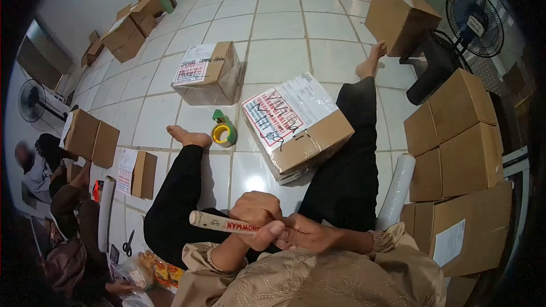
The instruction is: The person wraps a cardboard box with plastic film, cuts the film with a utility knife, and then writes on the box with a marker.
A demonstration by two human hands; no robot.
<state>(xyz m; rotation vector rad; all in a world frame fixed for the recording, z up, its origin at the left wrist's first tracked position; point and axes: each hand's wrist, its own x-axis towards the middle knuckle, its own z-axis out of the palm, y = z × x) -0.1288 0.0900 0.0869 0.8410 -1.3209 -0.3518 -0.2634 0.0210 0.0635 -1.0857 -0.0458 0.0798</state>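
A white marker (213, 221) with red SNOWMAN lettering lies nearly level in front of my chest. My left hand (256, 216) is closed around its barrel, the thumb lying along it. My right hand (307, 233) is closed at the marker's other end, which the fingers hide; the two hands touch. Beyond them a plastic-wrapped carton (298, 128) rests on the floor against my right leg, with a printed label and black handwriting on top. Near my left foot lies a green tape dispenser (223, 133) with a yellow-cored roll.
Another wrapped carton (207, 74) sits farther off. Stacked cartons (455, 136) and a roll of plastic film (396, 190) stand at right, below a black fan (475, 21). At left are a small box (144, 174), scissors (129, 244), and another person (71, 250) beside plastic bags.
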